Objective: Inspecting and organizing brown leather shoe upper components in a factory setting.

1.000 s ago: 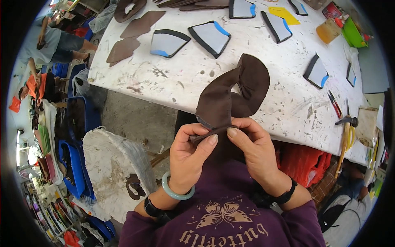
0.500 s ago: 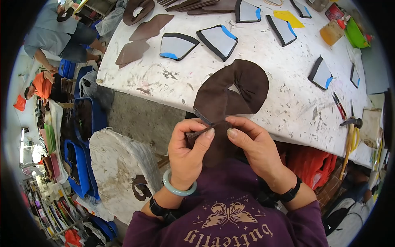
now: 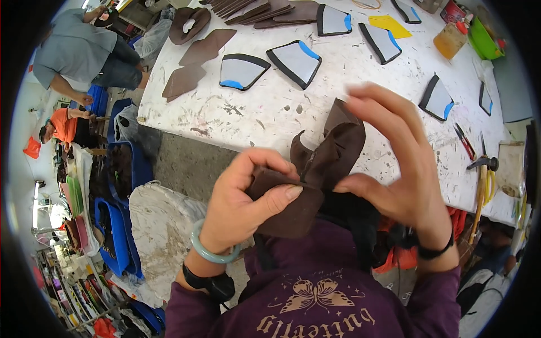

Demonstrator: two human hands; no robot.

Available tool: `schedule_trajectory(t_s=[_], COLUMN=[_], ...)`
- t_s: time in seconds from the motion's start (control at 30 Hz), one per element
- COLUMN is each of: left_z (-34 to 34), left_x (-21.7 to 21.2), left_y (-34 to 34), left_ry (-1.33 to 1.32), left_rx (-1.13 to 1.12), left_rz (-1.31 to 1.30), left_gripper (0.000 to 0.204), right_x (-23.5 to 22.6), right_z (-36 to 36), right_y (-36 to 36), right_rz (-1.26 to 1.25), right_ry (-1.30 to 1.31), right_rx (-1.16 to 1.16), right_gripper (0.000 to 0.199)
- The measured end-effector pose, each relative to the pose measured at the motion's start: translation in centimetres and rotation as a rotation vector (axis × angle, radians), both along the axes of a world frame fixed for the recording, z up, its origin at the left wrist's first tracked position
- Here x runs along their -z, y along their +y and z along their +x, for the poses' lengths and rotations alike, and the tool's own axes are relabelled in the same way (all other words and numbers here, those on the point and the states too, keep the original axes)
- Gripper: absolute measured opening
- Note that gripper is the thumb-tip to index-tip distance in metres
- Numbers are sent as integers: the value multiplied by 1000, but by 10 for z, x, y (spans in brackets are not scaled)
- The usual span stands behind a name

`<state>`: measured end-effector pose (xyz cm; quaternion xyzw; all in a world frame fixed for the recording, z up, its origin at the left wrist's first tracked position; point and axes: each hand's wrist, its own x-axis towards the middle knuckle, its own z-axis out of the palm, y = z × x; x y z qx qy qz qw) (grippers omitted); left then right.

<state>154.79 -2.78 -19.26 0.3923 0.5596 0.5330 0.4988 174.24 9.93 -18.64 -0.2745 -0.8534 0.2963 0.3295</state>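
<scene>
A dark brown leather-like piece (image 3: 315,174), folded and bunched, is held up close in front of my chest. My left hand (image 3: 248,197) pinches its lower flap between thumb and fingers; a pale green bangle and a black band sit on that wrist. My right hand (image 3: 400,163) grips the piece's right side with thumb and forefinger, the other fingers spread upward. Beyond the hands lies the white worktable (image 3: 270,112), its surface scuffed and stained.
Black-edged white and blue cut panels (image 3: 296,62) and brown cut pieces (image 3: 194,53) lie on the table. A hammer (image 3: 482,174), a red-handled tool (image 3: 463,141), a green bowl (image 3: 484,39) and an amber jar (image 3: 449,39) are at the right. Other people (image 3: 79,53) work at the left.
Both hands have lifted the brown piece closer to the camera and folded it up. My right hand's fingers have spread open above it.
</scene>
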Motion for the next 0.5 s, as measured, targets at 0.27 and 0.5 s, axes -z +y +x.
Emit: schedule_trajectory(t_s=[0.27,0.5], left_z=[-19,-23], left_x=[-19,-14], left_y=[11,12], left_ry=[-31,265], left_rx=[120,182], left_rz=[-53,30], left_gripper=[22,14], right_x=[13,5], right_z=[-35,-39], right_y=[50,40], right_rz=[-646,-945], right_ry=[-33,-189], right_rx=[-696,-480], right_gripper=[26,29])
